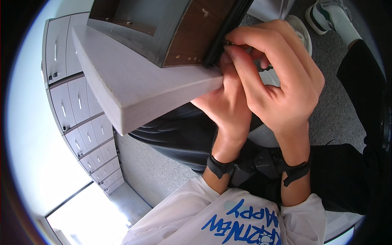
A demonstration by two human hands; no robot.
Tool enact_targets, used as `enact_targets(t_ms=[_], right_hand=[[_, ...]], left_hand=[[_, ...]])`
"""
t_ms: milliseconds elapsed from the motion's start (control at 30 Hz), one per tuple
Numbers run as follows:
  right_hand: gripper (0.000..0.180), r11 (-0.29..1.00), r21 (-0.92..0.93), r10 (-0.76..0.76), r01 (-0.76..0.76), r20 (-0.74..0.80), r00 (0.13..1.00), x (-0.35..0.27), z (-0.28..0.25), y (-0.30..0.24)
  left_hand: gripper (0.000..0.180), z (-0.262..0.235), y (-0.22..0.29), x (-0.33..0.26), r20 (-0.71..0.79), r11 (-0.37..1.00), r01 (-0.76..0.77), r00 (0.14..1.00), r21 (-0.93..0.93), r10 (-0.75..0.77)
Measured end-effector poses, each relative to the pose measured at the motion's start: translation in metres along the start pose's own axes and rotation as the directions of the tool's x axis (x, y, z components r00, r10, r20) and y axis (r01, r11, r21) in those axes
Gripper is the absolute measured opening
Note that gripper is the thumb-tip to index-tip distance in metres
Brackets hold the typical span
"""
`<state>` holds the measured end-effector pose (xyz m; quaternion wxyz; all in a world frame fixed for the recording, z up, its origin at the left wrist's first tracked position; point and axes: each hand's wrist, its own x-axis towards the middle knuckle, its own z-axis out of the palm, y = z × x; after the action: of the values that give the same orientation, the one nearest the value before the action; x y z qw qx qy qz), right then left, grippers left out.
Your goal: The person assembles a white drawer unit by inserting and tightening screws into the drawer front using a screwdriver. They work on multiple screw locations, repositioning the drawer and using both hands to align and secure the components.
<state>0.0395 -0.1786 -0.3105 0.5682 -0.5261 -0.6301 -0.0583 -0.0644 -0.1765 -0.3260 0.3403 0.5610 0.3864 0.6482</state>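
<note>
A brown wooden box-like piece of furniture (186, 34) with a grey inner panel and a black edge strip (228, 30) rests on a pale board (151, 81). At the black edge, my right hand (281, 69) is closed, thumb and forefinger pinching a tiny brass-coloured piece too small to name. Just below it, my left hand (228, 100) wraps up around the corner of the pale board, its thumb near the strip. The right hand and the board cover most of the left fingers, which look closed; what they grip is hidden.
Grey drawer cabinets (79, 94) line the left side, some with keys in their locks. Another person's leg and shoe (318, 18) show at the upper right on grey carpet (337, 102). My dark-trousered legs lie beneath my forearms.
</note>
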Motion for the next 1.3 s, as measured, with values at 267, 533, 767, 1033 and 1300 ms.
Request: enact_targets(t_ms=[267,533,767,1033,1300], right_hand=[[0.018,0.990,0.097,0.117,-0.103,-0.155,0.981,-0.018,0.012,-0.012],[0.016,0.996,0.082,0.005,0.023,-0.325,0.946,-0.012,0.027,-0.008],[0.014,0.999,0.013,-0.044,0.045,-0.111,0.993,-0.008,0.010,-0.004],[0.014,0.976,0.015,0.217,-0.217,0.011,0.976,0.005,-0.007,-0.028],[0.013,0.965,0.150,0.238,-0.215,-0.160,0.958,-0.005,-0.011,-0.013]], left_hand=[[0.017,-0.001,-0.003,0.001,0.016,0.998,-0.030,0.999,0.055,0.029],[0.019,-0.006,-0.002,-0.001,0.032,0.996,-0.008,0.999,0.093,0.005],[0.023,-0.006,-0.002,-0.005,0.053,0.994,0.052,0.997,0.092,-0.057],[0.037,-0.025,0.026,0.014,0.358,0.925,-0.041,0.928,0.379,-0.105],[0.077,-0.003,0.036,0.023,0.128,0.791,-0.161,0.986,0.590,0.106]])
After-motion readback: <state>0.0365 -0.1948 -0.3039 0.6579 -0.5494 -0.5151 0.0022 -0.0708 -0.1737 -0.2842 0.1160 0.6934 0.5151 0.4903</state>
